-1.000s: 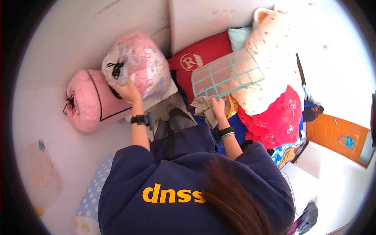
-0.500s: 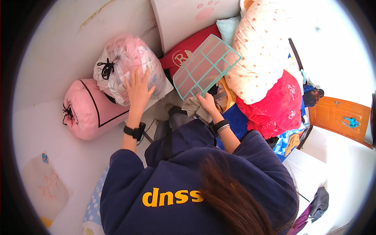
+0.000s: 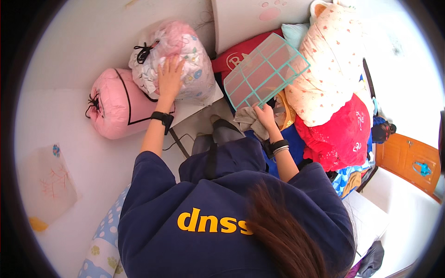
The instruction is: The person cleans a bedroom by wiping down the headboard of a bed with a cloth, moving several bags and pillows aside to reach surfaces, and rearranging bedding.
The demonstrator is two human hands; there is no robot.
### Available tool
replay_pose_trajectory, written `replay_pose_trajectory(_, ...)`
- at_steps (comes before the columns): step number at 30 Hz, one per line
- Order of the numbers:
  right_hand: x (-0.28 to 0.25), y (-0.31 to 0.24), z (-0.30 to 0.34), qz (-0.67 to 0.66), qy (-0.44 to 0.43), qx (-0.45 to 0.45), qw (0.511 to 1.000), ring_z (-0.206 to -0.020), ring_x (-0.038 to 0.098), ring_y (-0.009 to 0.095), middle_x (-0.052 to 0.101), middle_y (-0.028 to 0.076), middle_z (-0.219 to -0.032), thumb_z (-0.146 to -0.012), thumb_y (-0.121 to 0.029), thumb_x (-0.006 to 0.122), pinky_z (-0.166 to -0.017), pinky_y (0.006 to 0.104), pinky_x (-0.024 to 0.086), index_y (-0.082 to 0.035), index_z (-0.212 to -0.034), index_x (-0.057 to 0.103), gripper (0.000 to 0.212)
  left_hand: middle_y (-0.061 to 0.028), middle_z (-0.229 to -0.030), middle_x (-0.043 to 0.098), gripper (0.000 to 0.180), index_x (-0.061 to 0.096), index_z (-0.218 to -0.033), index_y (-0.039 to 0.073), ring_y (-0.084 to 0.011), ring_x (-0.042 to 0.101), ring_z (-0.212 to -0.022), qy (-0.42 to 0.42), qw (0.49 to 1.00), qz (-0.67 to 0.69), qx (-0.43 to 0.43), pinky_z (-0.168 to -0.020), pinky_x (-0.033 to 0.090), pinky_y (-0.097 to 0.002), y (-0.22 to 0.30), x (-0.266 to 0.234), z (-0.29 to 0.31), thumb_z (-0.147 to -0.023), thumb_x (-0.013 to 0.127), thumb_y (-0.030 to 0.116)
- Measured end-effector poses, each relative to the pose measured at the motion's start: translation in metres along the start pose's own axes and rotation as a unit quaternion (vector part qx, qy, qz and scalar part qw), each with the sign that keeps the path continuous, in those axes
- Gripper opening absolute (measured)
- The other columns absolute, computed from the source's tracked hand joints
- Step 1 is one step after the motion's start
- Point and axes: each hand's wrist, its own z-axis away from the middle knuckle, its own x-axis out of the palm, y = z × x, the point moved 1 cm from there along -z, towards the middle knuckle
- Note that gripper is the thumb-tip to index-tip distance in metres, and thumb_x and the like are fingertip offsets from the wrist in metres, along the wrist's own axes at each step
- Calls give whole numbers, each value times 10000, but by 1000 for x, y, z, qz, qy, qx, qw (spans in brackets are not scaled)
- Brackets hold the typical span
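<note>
Over by the left wall a pink drawstring bag lies on its side, its black cord knotted at the end facing away from the person. Just beside it, to the right, sits a clear plastic bag stuffed with pale bedding and tied with a black cord at the top. The left hand lies flat on this bag with fingers spread, pressing on it and gripping nothing; a black watch sits on that wrist. Further right, the right hand is closed on the lower corner of a pale green mesh filter, holding it tilted up above a jumble of cloth. Behind the filter lies a red cushion. On the far right a cream floral quilt is piled on top of a red blanket
</note>
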Motion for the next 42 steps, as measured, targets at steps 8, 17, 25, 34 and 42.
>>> replay_pose_trajectory(8, -6, -24, 17, -192, -78, -20, 978, -750, 528, 109, 587, 23, -768, -760, -132, 509, -698, 252, 408, -17, -827, 590, 156, -186, -1126, 451, 508, 442, -1137, 26, -335, 425, -1067, -50, 879, 474, -18, -916, 330, -364, 73, -65, 49, -713, 602, 255)
replay_pose_trajectory(17, -21, -71, 36, -184, -127, -59, 973, -780, 509, 90, 575, 2, -792, -758, -49, 507, -726, 230, 391, -4, -826, 581, 111, -171, -1074, 511, 508, 396, -1168, -7, -246, 515, -945, -165, 688, 670, -225, -810, 404, -322, 97, -53, 96, -813, 531, 330)
replay_pose_trajectory(25, -26, -81, 40, -158, -145, -76, 974, -761, 500, 84, 566, -4, -778, -738, -29, 508, -706, 229, 390, -4, -827, 582, 119, -126, -1060, 520, 416, 432, -1143, 20, -192, 529, -909, -136, 700, 667, -218, -786, 415, -297, 78, -63, 92, -831, 524, 280)
replay_pose_trajectory(34, -29, -38, 5, -275, -125, 94, 949, -725, 526, 93, 585, 19, -777, -805, -142, 479, -656, 221, 410, -1, -850, 591, 186, -146, -926, 588, 356, 487, -1046, -7, -206, 575, -803, -239, 744, 597, -183, -708, 448, -294, 73, -35, 116, -805, 545, 249)
replay_pose_trajectory(42, -49, -27, -15, -301, -68, 132, 942, -733, 530, 120, 577, 28, -797, -809, -190, 487, -666, 238, 414, -30, -860, 585, 194, -134, -878, 604, 335, 491, -1041, -3, -216, 585, -774, -242, 750, 574, -222, -688, 451, -301, 62, -37, 132, -809, 530, 234)
